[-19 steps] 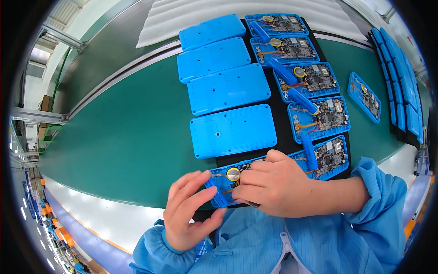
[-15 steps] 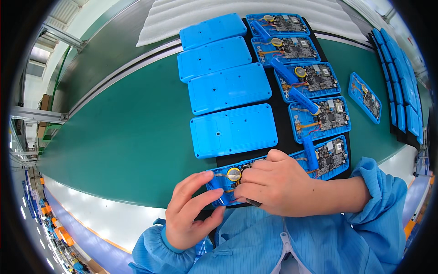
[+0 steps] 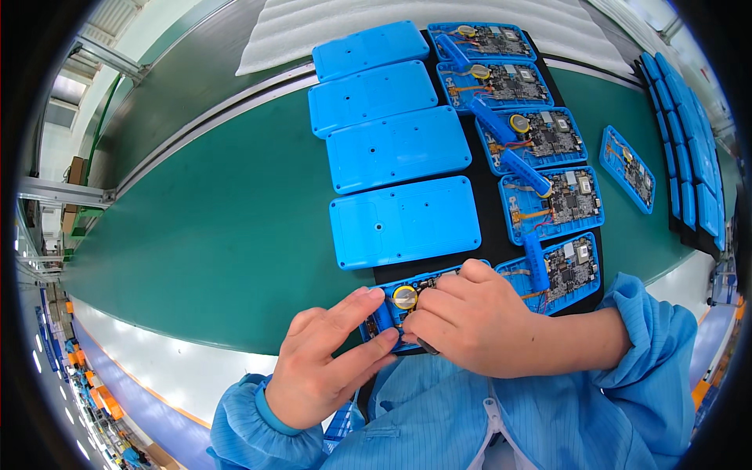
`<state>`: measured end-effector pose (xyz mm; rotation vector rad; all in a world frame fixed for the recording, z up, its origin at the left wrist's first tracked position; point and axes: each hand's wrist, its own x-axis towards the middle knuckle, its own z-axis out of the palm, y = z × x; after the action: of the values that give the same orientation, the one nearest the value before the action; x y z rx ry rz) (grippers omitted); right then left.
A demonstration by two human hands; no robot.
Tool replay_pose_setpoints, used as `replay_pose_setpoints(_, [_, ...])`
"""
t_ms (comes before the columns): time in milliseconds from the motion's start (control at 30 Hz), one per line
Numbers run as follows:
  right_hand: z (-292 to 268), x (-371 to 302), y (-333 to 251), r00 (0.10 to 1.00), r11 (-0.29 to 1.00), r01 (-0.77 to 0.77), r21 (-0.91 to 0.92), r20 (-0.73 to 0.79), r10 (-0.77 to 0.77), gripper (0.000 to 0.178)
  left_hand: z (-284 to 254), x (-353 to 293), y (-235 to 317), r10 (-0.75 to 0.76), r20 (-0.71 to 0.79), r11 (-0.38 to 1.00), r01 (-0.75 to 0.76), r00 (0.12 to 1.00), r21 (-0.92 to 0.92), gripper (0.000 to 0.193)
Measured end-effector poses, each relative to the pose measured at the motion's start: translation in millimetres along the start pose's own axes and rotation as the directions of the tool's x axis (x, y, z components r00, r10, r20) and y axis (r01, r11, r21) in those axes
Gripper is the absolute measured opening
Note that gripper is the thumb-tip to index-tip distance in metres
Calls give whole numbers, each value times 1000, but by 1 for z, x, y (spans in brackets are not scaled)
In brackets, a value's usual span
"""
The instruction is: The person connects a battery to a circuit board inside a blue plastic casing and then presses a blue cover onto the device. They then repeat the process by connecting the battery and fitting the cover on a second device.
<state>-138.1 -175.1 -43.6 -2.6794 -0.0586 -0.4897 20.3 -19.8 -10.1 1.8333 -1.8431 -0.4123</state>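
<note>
In front of me lies an open blue device case (image 3: 415, 279) with a circuit board inside, partly covered by my hands. My left hand (image 3: 325, 356) spans a blue cylindrical battery (image 3: 382, 315) at the case's left end, fingertips at its top and thumb at its lower end. Beside the battery sits a round coin cell (image 3: 405, 298) with a yellow rim. My right hand (image 3: 478, 317) is closed over the case's middle. A short dark piece (image 3: 428, 346) shows under its fingers; its kind is hidden, as are the fingertips.
Several blue covers (image 3: 403, 223) lie in a column beyond my hands. To their right, several open cases (image 3: 556, 205) with boards and batteries rest on black sheeting. Another open case (image 3: 628, 170) lies farther right, near stacked blue parts (image 3: 689, 141). White foam (image 3: 313, 35) lies at the back.
My left hand has moved slightly right, its fingers closing in on the battery, which stands more upright beside the coin cell. My right hand has barely shifted.
</note>
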Motion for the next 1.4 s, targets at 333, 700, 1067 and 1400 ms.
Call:
replay_pose_setpoints(333, [-12,4,16,980,987,154,50,118,-159,14,-2,6,-3,26,-117,1000,-25,993,17,32])
replay_pose_setpoints(700, [-12,3,14,991,994,81,79,99,-89,18,-3,11,-12,15,-176,1000,-14,984,8,33])
replay_pose_setpoints(1067, [-18,8,13,994,989,21,149,101,-37,22,-1,3,-27,-27,-173,992,5,985,-128,39])
replay_pose_setpoints(1400, [-22,16,16,995,982,9,191,92,-27,22,-3,16,-31,70,-236,973,-118,969,-196,33])
